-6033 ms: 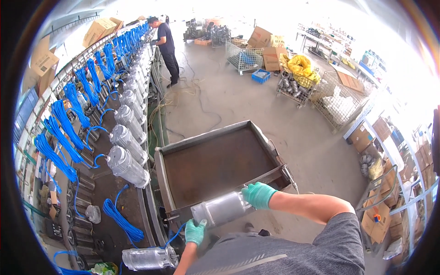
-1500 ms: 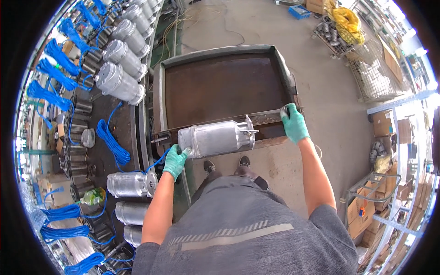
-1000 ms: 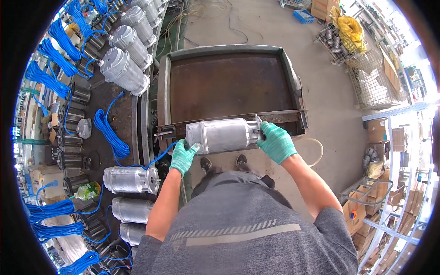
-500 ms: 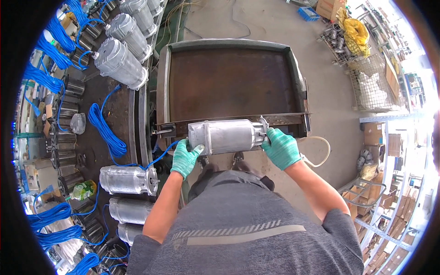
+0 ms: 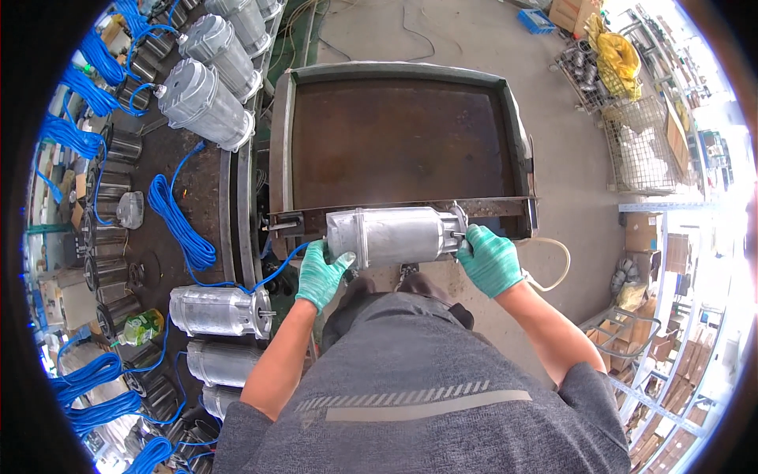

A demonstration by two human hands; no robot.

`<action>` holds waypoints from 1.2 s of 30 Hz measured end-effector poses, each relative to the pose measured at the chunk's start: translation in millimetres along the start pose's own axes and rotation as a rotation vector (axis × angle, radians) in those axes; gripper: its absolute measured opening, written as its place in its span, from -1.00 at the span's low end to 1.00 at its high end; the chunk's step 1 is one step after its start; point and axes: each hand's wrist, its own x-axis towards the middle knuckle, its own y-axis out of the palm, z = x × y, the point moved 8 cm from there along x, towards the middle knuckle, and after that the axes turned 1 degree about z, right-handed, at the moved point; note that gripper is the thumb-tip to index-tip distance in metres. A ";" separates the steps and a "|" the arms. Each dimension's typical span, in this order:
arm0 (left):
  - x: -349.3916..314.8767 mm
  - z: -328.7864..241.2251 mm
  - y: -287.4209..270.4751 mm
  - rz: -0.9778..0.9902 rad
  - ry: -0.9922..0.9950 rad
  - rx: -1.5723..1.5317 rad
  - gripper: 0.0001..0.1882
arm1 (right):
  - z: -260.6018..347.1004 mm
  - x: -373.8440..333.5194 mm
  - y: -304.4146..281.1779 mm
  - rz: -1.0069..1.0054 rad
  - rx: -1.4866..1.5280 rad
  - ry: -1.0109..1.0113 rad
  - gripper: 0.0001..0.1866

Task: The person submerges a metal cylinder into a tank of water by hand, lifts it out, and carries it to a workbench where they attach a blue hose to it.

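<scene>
- Along the near edge of the brown-bottomed tray (image 5: 399, 142), I have the silver cylinder (image 5: 399, 235) lying level, capped end to the left and flanged end to the right; I cannot tell whether the tray bears any of its weight.
- Just off the tray's near left corner, I see the left hand (image 5: 322, 276) in a green glove, gripping the capped end with its thumb across the front.
- By the tray's near right corner, the right hand (image 5: 491, 261), gloved alike, is bent round the flanged end; I see its fingers only partly.
- Left of the tray, I make out a dark worktop (image 5: 162, 186) with a coil of blue cable (image 5: 180, 225); a blue lead (image 5: 278, 267) reaches from beside the left hand toward that side.
- Left of the tray's far corner, grey housings (image 5: 207, 107) stand in a row.
- Left of its near corner, more cylinders (image 5: 217, 310) lie on their sides.
- Right of the tray, I see a pale hose (image 5: 567, 257) curving close by and a wire cage (image 5: 643, 146) well apart.
</scene>
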 end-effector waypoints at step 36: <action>2.0 6.9 2.2 -0.006 0.037 0.021 -0.59 | -1.0 -22.2 9.8 -0.026 -0.038 -0.018 -0.74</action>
